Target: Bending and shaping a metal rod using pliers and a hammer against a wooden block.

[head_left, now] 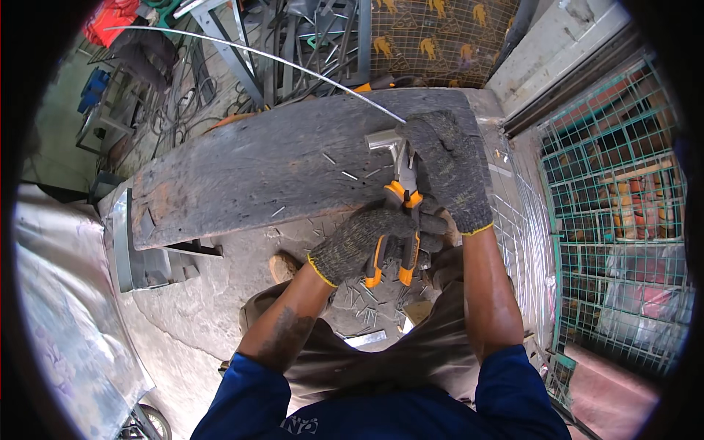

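My left hand [374, 231], in a dark knitted glove with a yellow cuff, is closed around a pair of pliers [405, 274] with orange and black handles. The pliers' jaws point away from me, up beside my right hand [449, 165]. That hand wears a matching glove and is closed on a long thin metal rod [293, 64], which runs off to the far left. A short silver metal tube [381, 140] sits at the jaws, against the right fingers; how it is held is partly hidden. Several small cut rod pieces [349, 175] lie on the dark wooden bench [242, 165].
More cut pieces [367, 315] are scattered on the floor between my legs. Many long rods [524, 249] lie at the right, beside a green wire-mesh cage [616, 220]. Metal frames and scrap [286, 44] stand behind the bench. A draped sheet [73, 293] hangs at the left.
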Demonstrator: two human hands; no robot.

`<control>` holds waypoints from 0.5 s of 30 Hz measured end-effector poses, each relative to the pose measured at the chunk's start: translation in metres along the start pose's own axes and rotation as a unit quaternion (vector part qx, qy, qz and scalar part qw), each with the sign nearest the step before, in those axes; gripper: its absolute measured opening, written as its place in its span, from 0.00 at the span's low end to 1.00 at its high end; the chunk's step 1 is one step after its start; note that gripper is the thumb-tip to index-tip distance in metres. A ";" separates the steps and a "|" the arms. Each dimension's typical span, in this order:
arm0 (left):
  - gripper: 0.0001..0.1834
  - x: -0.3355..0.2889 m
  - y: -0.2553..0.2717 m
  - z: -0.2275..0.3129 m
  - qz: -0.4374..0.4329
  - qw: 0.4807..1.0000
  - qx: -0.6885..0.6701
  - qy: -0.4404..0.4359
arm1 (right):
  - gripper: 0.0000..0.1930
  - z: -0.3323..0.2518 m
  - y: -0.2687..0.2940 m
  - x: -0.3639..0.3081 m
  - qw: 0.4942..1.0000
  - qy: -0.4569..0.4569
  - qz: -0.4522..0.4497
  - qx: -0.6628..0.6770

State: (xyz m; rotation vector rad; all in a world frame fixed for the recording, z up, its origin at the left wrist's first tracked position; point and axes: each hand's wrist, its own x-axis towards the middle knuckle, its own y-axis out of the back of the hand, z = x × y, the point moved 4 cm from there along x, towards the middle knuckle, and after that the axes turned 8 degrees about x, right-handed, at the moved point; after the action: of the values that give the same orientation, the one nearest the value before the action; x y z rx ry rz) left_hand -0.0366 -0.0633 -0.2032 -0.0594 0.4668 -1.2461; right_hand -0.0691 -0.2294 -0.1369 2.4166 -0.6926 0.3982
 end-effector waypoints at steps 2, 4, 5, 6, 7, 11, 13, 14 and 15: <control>0.14 -0.001 0.001 -0.001 -0.021 0.998 -0.054 -0.019 | 0.14 0.000 -0.001 0.000 1.000 -0.007 0.000 0.007; 0.14 0.002 0.004 -0.001 -0.043 0.991 0.091 -0.090 | 0.14 0.000 -0.001 0.000 1.000 0.021 -0.007 -0.002; 0.14 0.004 0.006 -0.008 -0.041 0.991 0.091 -0.090 | 0.14 -0.003 -0.002 0.000 1.000 0.021 -0.008 -0.001; 0.14 0.007 0.009 -0.016 -0.032 0.996 0.033 -0.071 | 0.14 -0.005 -0.003 0.001 1.000 -0.011 -0.011 0.020; 0.14 0.008 0.012 -0.023 -0.022 0.998 -0.024 -0.051 | 0.14 -0.005 -0.005 0.002 0.998 -0.043 -0.014 0.040; 0.15 0.009 -0.001 -0.025 -0.031 0.972 -0.227 0.040 | 0.16 0.008 0.002 -0.002 0.995 0.080 -0.047 -0.022; 0.16 0.008 0.000 -0.025 0.001 0.976 -0.217 -0.002 | 0.18 0.038 -0.004 -0.010 0.997 -0.044 -0.018 0.054; 0.16 0.010 0.000 -0.024 -0.001 0.976 -0.217 -0.001 | 0.18 0.045 -0.002 -0.011 0.997 -0.044 -0.017 0.053; 0.16 0.011 -0.002 -0.022 -0.013 0.964 -0.266 0.008 | 0.18 0.047 0.005 -0.012 0.998 0.022 0.013 -0.065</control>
State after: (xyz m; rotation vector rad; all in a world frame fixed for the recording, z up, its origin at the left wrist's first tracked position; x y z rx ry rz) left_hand -0.0437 -0.0695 -0.2262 -0.5131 0.8089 -1.1180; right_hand -0.0758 -0.2571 -0.1764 2.2711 -0.7084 0.4033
